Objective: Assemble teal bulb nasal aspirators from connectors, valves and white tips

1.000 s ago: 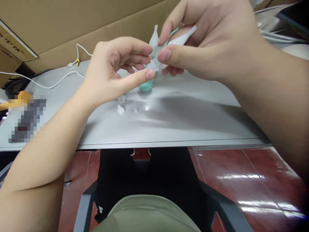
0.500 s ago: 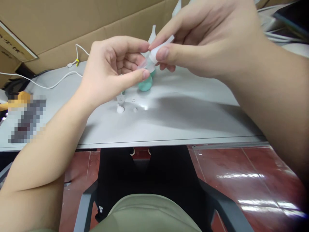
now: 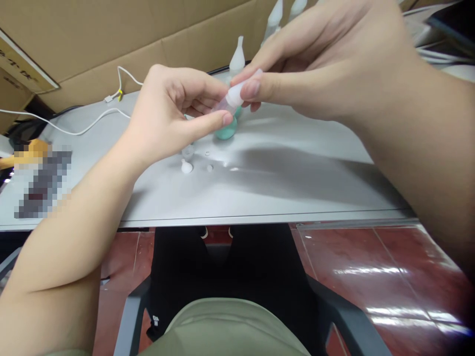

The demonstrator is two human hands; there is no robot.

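Observation:
Between my hands, above the table, is a small translucent squeeze bottle point(image 3: 221, 105), tilted up to the right. My left hand point(image 3: 163, 111) is closed on its body between thumb and fingers. My right hand point(image 3: 319, 74) pinches the white nozzle cap point(image 3: 234, 96) at its upper end, the thumb covering part of the nozzle. Whether the cap is fully seated I cannot tell. Just behind stands a bottle with a white pointed tip point(image 3: 237, 59). A rounded teal-green shape point(image 3: 227, 129) shows below my left thumb, partly hidden.
A small white teardrop-shaped piece point(image 3: 187, 167), a clear piece point(image 3: 188, 150), a tiny disc point(image 3: 210, 168) and a ring point(image 3: 207, 154) lie on the grey table point(image 3: 282, 183). More white-tipped bottles point(image 3: 275, 15) stand behind my right hand. A white cable point(image 3: 89, 129) lies left; cardboard point(image 3: 111, 34) lines the back.
The cap and my right fingers have come slightly lower, and less of the nozzle shows past my thumb. My left hand has dipped a little. The bottles behind show more.

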